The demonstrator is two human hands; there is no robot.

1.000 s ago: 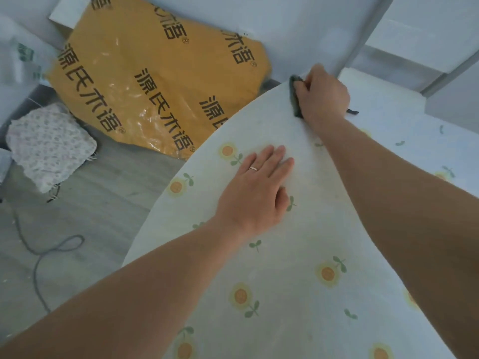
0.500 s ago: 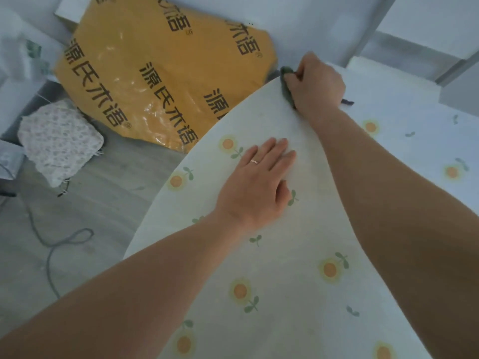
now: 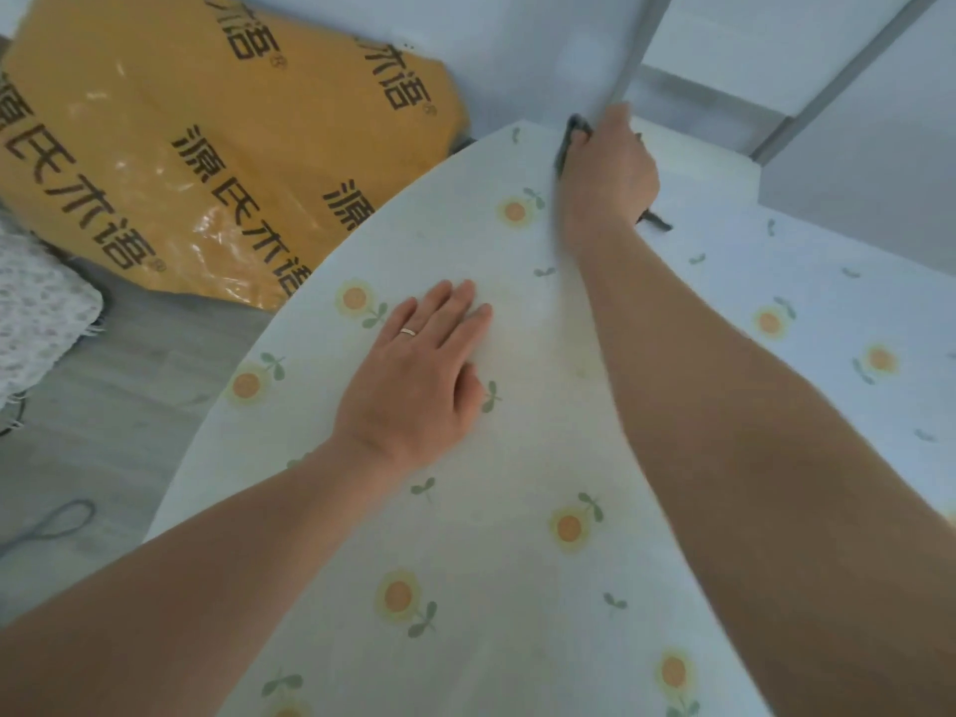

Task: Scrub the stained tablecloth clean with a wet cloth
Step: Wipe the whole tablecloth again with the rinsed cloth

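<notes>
The sunflower-print tablecloth (image 3: pixel 517 561) is the largest thing in view. It spreads from the right hand's grip toward the camera and runs off the bottom and right edges; its curved edge passes just left of the grip. No stain can be made out for sure, only a faint yellowish tone between the two hands.

Left of the grip and beyond the cloth's edge lies a big orange plastic-wrapped package (image 3: pixel 207 147) with black Chinese characters. Its top and left side are cut off by the frame, and its lower right corner is hidden behind the tablecloth. Under it is grey wood-look floor (image 3: pixel 129 406).

A patterned white fabric bundle (image 3: pixel 36 313) lies far left of the grip and is only partly in frame. A grey upright bar (image 3: pixel 628 59) rises just above the grip; its foot is hidden behind the fingers.

The right hand (image 3: pixel 608 173) is motion-blurred at the far end of the tablecloth, its fingers curled round a dark cleaning cloth (image 3: pixel 569 137). The hand covers most of that rag: only a strip shows at the fingertips, and a dark tail pokes out on the wrist's right side. Whether it is wet cannot be told.

The left hand (image 3: pixel 419 375) lies well nearer the camera than the grip, palm down with straight fingers pressed flat on the tablecloth, holding nothing. It wears a ring (image 3: pixel 407 332).

A dark cable loop (image 3: pixel 57 525) lies on the floor, cut off at the left edge.
</notes>
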